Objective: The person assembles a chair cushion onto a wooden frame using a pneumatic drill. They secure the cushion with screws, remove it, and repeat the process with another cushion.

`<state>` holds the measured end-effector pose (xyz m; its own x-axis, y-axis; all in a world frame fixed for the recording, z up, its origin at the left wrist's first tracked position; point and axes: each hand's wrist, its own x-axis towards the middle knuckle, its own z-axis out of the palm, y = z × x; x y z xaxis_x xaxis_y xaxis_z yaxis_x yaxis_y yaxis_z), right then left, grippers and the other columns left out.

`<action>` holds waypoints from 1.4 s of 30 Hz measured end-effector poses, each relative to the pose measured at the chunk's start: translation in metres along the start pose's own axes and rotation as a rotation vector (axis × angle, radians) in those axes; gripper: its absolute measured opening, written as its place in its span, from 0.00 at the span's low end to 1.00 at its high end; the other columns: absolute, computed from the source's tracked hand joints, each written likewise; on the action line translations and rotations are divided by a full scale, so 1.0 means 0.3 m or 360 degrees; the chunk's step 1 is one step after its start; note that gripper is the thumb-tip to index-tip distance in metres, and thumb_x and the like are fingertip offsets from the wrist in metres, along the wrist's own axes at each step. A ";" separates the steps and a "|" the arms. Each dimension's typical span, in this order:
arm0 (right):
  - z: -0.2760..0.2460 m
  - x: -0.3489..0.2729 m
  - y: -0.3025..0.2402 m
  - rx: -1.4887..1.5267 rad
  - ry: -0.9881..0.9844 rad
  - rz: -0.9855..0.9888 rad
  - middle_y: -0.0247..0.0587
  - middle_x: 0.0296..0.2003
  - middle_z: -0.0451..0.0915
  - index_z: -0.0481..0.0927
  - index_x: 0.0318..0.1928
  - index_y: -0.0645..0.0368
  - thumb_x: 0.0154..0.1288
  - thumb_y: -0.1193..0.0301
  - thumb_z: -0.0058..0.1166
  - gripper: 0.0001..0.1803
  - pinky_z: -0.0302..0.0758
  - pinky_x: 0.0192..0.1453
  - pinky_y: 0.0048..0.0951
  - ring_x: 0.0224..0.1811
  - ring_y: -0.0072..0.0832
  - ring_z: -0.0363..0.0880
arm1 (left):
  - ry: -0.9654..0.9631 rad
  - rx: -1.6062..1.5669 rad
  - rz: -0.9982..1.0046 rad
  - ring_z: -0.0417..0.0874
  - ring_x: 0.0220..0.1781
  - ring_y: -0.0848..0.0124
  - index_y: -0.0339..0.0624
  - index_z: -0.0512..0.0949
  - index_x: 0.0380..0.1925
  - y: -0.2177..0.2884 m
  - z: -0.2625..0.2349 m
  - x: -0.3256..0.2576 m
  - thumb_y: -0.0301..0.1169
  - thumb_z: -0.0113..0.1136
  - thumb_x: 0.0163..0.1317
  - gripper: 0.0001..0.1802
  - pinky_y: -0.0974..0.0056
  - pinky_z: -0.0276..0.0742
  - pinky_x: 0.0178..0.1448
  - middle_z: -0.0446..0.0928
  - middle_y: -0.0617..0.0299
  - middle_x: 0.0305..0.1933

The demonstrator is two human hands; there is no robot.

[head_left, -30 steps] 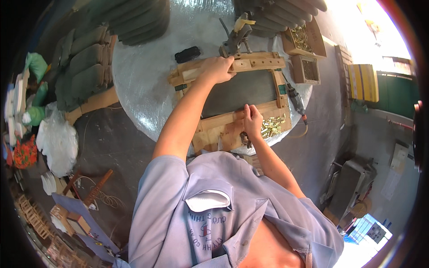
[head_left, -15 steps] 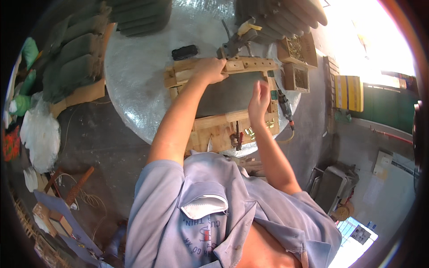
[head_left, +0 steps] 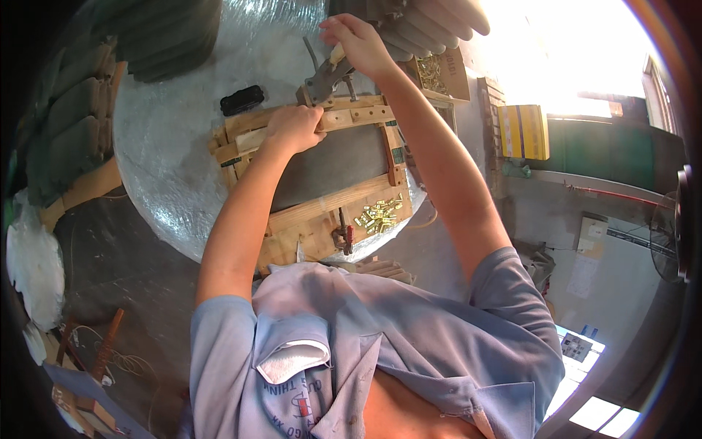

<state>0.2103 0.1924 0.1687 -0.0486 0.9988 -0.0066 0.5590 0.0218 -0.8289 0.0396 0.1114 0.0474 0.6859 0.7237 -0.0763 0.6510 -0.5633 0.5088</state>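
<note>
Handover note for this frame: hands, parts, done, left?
Left hand presses down on the far rail of the wooden frame, which lies on the round silver table.
Right hand grips the metal hand tool at that rail.
Brass fittings lie loose on the near board.
Done: frame looks assembled.
Left: fittings unused; the work at the far rail cannot be judged.

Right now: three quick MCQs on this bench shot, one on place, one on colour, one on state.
1. Where does the left hand rest?
A. on the wooden frame
B. on the floor
C. on the black box

2. What colour are the small clips heaped on the frame's near corner?
A. blue
B. brass-yellow
C. white

3. What is the right hand doing?
A. hanging empty
B. lying flat on the table
C. gripping the metal hand tool

Answers: A, its fingers press the far rail; B, they glint gold; C, fingers wrap the handle.
</note>
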 end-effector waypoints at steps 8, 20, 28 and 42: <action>-0.067 0.224 0.246 0.0255 -0.0285 0.0184 0.51 0.52 0.90 0.87 0.63 0.54 0.79 0.47 0.55 0.27 0.83 0.61 0.44 0.54 0.45 0.90 | 0.0013 -0.0036 0.0054 0.93 0.43 0.55 0.43 0.83 0.43 0.012 0.025 0.024 0.47 0.74 0.65 0.20 0.49 0.88 0.48 0.91 0.55 0.37; 0.149 0.401 0.406 0.0089 0.0209 0.0087 0.52 0.50 0.91 0.91 0.54 0.60 0.70 0.54 0.63 0.24 0.82 0.56 0.45 0.51 0.42 0.87 | -0.0132 -0.0111 -0.0032 0.93 0.42 0.54 0.43 0.83 0.41 0.015 0.014 0.035 0.44 0.75 0.65 0.18 0.49 0.89 0.47 0.90 0.55 0.35; 0.133 0.358 0.271 0.0679 -0.0336 0.1168 0.47 0.57 0.78 0.75 0.71 0.49 0.66 0.45 0.65 0.38 0.79 0.51 0.54 0.45 0.45 0.81 | 0.0030 -0.0100 -0.0040 0.91 0.51 0.58 0.43 0.83 0.42 0.002 0.062 0.016 0.41 0.73 0.66 0.15 0.52 0.90 0.50 0.90 0.58 0.41; 0.148 0.304 0.175 0.0392 -0.0120 0.1049 0.49 0.62 0.82 0.72 0.74 0.54 0.69 0.50 0.63 0.38 0.83 0.49 0.50 0.52 0.44 0.86 | 0.0292 0.0165 -0.0255 0.89 0.50 0.60 0.47 0.82 0.47 -0.004 0.092 -0.081 0.58 0.75 0.63 0.28 0.53 0.88 0.50 0.87 0.61 0.42</action>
<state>0.1985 0.2827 0.0997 0.1731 0.7946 -0.5819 0.2888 -0.6058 -0.7413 0.0312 0.0835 0.0249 0.5070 0.8619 0.0129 0.7828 -0.4666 0.4117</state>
